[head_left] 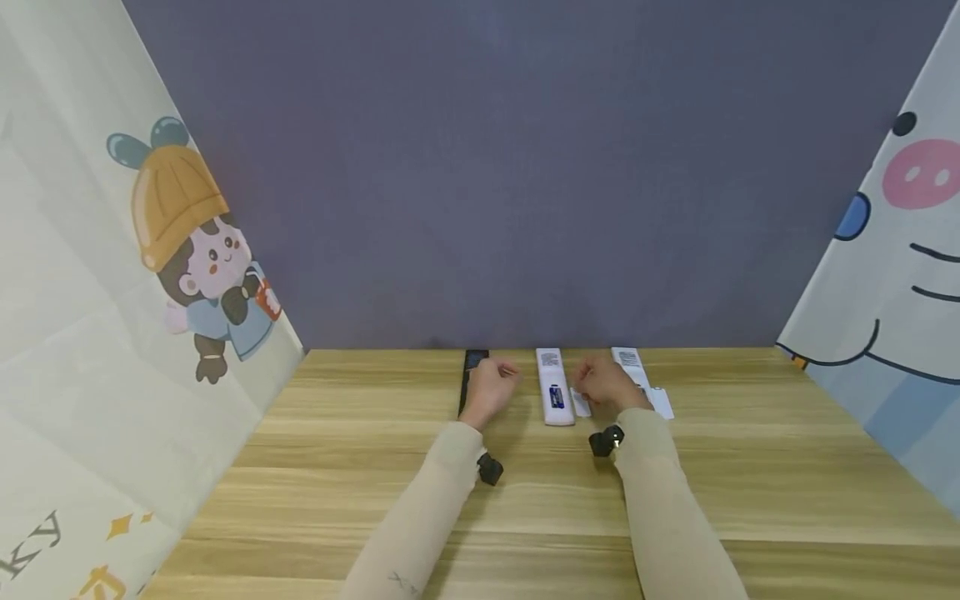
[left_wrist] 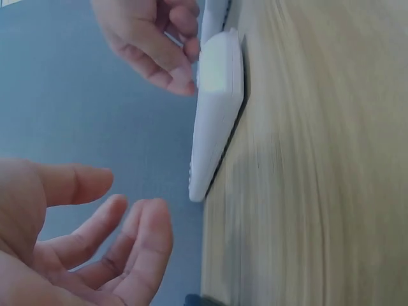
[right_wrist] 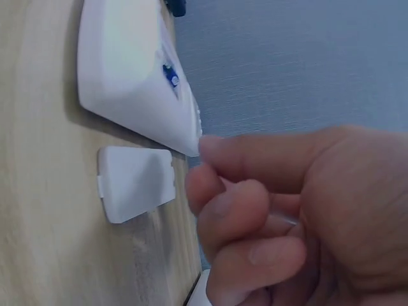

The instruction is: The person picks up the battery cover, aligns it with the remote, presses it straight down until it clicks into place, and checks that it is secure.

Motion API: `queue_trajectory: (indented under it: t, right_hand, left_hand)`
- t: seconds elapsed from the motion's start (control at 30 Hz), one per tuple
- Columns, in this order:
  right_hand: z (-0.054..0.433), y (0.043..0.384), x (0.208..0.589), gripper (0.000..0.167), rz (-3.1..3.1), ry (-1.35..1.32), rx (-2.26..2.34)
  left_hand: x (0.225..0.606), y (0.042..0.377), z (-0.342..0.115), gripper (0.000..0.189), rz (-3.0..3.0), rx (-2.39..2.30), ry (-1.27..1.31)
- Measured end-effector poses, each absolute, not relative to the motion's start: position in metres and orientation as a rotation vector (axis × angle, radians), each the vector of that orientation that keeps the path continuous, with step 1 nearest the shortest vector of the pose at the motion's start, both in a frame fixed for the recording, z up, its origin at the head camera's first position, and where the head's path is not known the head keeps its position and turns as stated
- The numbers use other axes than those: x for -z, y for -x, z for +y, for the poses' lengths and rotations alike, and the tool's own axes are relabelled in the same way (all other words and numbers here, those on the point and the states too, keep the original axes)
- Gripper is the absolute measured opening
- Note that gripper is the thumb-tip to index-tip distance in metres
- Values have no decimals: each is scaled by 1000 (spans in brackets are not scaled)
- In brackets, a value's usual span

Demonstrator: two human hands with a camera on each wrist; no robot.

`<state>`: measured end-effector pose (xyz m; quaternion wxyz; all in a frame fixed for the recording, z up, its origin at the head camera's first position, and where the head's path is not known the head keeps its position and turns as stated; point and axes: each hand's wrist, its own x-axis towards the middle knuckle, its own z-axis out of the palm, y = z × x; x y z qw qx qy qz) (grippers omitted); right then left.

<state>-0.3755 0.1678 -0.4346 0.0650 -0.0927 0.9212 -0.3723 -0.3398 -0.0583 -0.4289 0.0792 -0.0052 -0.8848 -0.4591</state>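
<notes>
My left hand (head_left: 492, 389) hovers in front of a black remote control (head_left: 472, 360), partly covering it. Its fingers curve loosely around nothing in the left wrist view. In the middle, a white remote control (head_left: 550, 367) lies back-up, with blue batteries (head_left: 557, 397) in its uncovered compartment. Just right of it is my right hand (head_left: 604, 382), fingers curled and thumb close to the index fingertip. A small shiny thing (right_wrist: 284, 218) shows between those fingers and the palm, mostly hidden. Below the hand lies a white battery cover (right_wrist: 137, 182) beside the middle remote.
Another white remote control (head_left: 628, 358) lies at the right, partly behind my right hand, with a second white cover (head_left: 661, 402) beside it. A grey-blue wall (head_left: 480, 183) rises behind the wooden table (head_left: 540, 517). Printed curtains (head_left: 82, 250) flank both sides.
</notes>
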Motion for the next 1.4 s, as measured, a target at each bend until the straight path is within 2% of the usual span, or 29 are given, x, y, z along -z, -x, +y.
queue_trajectory:
  t: [0.37,0.6,0.9,1.1,1.4]
  right_hand:
    - [165,372,441,2,2887,146,926]
    - [162,371,442,14,2933,150,838]
    - [159,373,446,15,2932,127,801]
    - [156,373,446,12,2922,144,719]
    - [157,373,450,18,2991,216,639]
  left_hand:
    - [438,345,-27,15,-2787,1416,-22]
    - [441,355,-13,15,-2798,1350,-101]
    - [455,377,7,25,-2716,1163,-226]
    - [454,376,11,35,-2730,1148,-280]
    - [456,377,16,36,-2723,1101,-306]
